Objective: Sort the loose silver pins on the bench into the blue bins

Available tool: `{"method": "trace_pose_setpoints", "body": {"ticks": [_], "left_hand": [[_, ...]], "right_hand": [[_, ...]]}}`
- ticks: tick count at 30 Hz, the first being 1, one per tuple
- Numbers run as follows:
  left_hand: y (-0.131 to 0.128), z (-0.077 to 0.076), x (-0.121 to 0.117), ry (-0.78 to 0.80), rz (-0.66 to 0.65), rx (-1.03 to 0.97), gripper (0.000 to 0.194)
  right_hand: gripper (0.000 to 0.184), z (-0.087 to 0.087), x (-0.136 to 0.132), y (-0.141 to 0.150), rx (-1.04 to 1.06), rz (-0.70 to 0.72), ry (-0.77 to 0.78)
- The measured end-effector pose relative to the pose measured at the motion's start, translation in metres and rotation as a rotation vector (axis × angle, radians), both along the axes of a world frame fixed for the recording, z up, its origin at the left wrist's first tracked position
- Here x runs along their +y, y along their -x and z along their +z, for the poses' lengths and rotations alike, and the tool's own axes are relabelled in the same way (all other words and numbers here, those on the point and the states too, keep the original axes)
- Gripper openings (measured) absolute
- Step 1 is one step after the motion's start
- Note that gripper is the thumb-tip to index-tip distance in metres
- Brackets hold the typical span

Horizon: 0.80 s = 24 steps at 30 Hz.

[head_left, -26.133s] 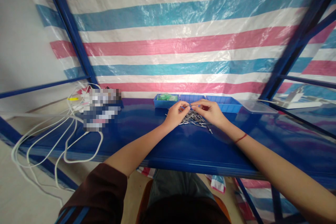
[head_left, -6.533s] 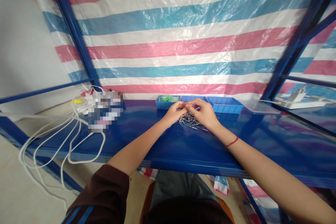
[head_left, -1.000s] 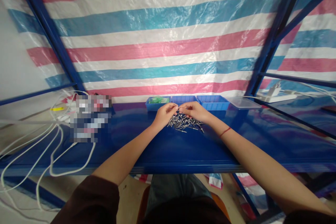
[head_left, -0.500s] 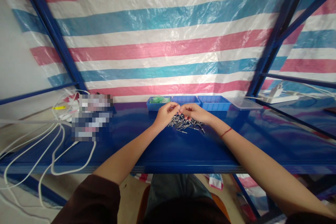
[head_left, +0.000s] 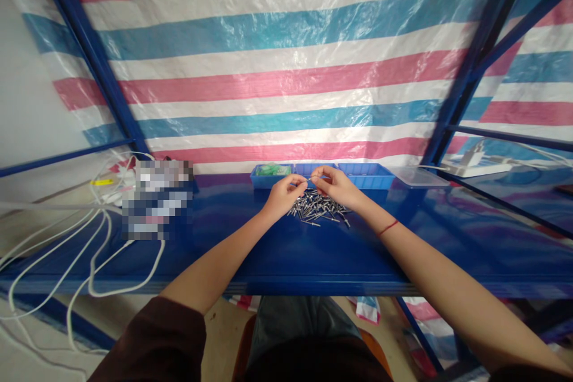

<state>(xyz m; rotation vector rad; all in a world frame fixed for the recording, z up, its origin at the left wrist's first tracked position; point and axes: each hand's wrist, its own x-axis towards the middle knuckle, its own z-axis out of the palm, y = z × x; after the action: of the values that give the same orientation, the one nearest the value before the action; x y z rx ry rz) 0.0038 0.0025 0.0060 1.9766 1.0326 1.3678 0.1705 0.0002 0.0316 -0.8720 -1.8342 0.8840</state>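
Observation:
A small metal blind rivet (head_left: 308, 179) spans the short gap between my hands, above the tabletop. My left hand (head_left: 283, 196) pinches one end of it between thumb and forefinger. Its other end meets the closed fingertips of my right hand (head_left: 339, 187). Just below and in front of my fingers lies a loose heap of blind rivets (head_left: 319, 209), silvery with thin stems, pointing every way. A few lie apart at the heap's near edge. My fingers cover part of the held rivet.
Behind my hands, three blue bins (head_left: 369, 177) stand in a row; the left one holds a green plastic bag (head_left: 273, 171). A clear lid (head_left: 421, 176) lies to their right. White cables (head_left: 96, 274) loop over the left side of the blue table (head_left: 286, 256). A power strip (head_left: 481, 166) sits far right.
Over the last half second my right hand has risen slightly and drawn away from the left. The rivet now shows between the fingertips. The heap looks unchanged over that time.

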Motion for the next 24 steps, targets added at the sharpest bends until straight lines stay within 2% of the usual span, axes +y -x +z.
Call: {"method": "trace_pose_setpoints", "body": {"ticks": [2,4,6,8,9,11,14,16,20,24], "left_hand": [[0.0,-0.001,0.0,-0.009,0.02,0.065,0.024],[0.002,-0.001,-0.001,-0.056,0.037,0.176,0.026],[0.003,0.0,-0.004,-0.128,0.008,0.324,0.029],[0.005,0.001,-0.008,-0.19,-0.074,0.481,0.033],[0.005,0.0,-0.011,-0.209,-0.116,0.552,0.036],[0.004,-0.001,-0.015,-0.207,-0.19,0.675,0.043],[0.001,-0.005,-0.018,-0.144,-0.25,0.779,0.049],[-0.001,-0.008,-0.018,-0.125,-0.257,0.787,0.045],[-0.004,-0.009,-0.016,-0.182,-0.242,0.767,0.032],[-0.004,-0.007,-0.017,-0.277,-0.179,0.772,0.022]], "right_hand": [[0.028,0.001,0.003,-0.002,-0.047,-0.045,-0.048],[0.026,0.003,0.011,-0.011,-0.078,-0.17,-0.137],[0.022,0.004,0.022,-0.028,-0.109,-0.389,-0.264],[0.019,0.002,0.034,-0.051,-0.199,-0.658,-0.359],[0.019,0.0,0.039,-0.064,-0.267,-0.791,-0.382],[0.025,-0.007,0.049,-0.085,-0.442,-0.96,-0.397],[0.029,-0.018,0.058,-0.103,-0.723,-0.978,-0.418],[0.032,-0.022,0.061,-0.104,-0.812,-0.969,-0.445],[0.033,-0.017,0.059,-0.09,-0.769,-0.941,-0.498],[0.03,-0.005,0.048,-0.072,-0.698,-0.779,-0.544]]}}
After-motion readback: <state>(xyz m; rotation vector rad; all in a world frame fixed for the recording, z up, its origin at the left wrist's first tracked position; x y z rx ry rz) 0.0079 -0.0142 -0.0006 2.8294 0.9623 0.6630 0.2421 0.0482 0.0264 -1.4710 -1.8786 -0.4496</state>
